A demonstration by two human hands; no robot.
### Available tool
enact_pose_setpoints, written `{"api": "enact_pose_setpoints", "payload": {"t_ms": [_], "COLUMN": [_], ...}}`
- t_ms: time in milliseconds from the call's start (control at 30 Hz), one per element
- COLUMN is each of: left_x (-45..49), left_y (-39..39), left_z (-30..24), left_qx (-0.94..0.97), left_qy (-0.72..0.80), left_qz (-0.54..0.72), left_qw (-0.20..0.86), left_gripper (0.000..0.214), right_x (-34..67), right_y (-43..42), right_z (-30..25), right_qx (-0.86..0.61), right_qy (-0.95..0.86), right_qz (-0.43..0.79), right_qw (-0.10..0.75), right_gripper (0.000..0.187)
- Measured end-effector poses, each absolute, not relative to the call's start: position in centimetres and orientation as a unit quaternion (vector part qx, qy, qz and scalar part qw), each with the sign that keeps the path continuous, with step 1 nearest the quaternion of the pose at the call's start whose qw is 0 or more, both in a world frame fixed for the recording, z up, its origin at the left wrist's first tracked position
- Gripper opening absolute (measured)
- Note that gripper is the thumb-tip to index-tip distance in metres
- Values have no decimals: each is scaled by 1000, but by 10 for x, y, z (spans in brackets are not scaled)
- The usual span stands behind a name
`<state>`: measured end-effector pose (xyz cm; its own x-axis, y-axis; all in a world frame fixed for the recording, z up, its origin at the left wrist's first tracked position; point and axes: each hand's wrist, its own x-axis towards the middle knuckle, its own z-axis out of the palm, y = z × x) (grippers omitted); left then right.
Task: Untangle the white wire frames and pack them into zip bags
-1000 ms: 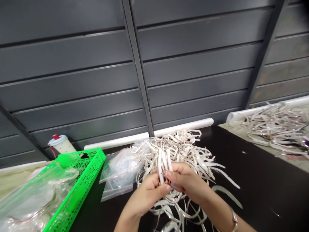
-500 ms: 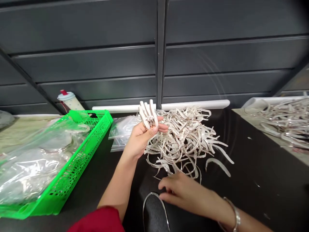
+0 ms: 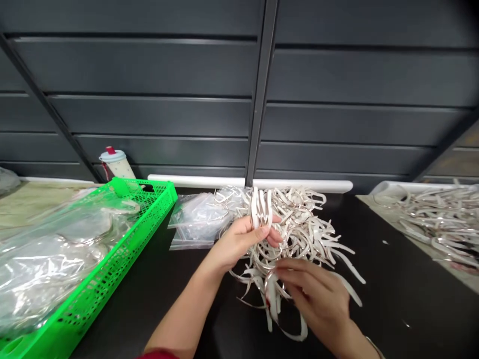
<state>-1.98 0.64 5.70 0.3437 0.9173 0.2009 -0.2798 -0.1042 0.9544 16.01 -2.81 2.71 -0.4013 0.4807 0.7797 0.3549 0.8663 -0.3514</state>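
My left hand (image 3: 239,242) is closed around a small bundle of curved silvery bands with white strips (image 3: 261,209), its thumb pressed across the lower ends. Just below and to the right, my right hand (image 3: 318,294) has its fingertips pinched on a curved band (image 3: 272,294) of the same kind, which hangs below the fingers. Both hands are over the near side of a tangled pile of such bands (image 3: 303,224). My right fingers cover part of the pile, and the exact grip on the band is partly hidden.
A green perforated basket (image 3: 157,209) at left holds clear bags of bands (image 3: 48,269). Flat clear plastic bags (image 3: 198,219) lie beside the pile. A lidded cup (image 3: 118,163) stands behind the basket. More bands (image 3: 445,219) are heaped at far right, before a dark panelled wall (image 3: 168,70).
My right hand has risen from the dark tabletop to the pile's near edge and now pinches a band. My left hand has moved right with its bundle. The view has shifted slightly.
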Motion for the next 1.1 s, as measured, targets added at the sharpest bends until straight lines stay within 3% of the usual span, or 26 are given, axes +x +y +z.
{"api": "enact_pose_setpoints", "payload": {"t_ms": [133,367,533,700,800,900,1100], "left_x": [-14,-12,-10,-5,-2,2,7], "left_y": [6,5,9,9,6,0,-6], "left_z": [56,56,51,49,52,54,51], "left_qx": [536,449,500,565,647,723,775], "left_qy": [280,264,262,345,403,419,421], "left_qz": [488,498,492,487,473,434,359], "left_qw": [630,693,663,569,442,337,305], "left_gripper": [26,34,37,33,27,30,46], "right_x": [160,141,147,154,155,156,160], "right_y": [-9,15,26,38,46,51,48], "right_z": [52,42,35,32,29,24,27], "right_qx": [-243,-209,-179,-270,-267,-210,-188], "right_qy": [-771,-771,-808,-685,-702,-744,-791], "right_qz": [-41,-36,46,199,381,479,447], "right_qw": [588,600,560,647,539,416,373], "right_gripper": [36,33,35,15,33,54,34]}}
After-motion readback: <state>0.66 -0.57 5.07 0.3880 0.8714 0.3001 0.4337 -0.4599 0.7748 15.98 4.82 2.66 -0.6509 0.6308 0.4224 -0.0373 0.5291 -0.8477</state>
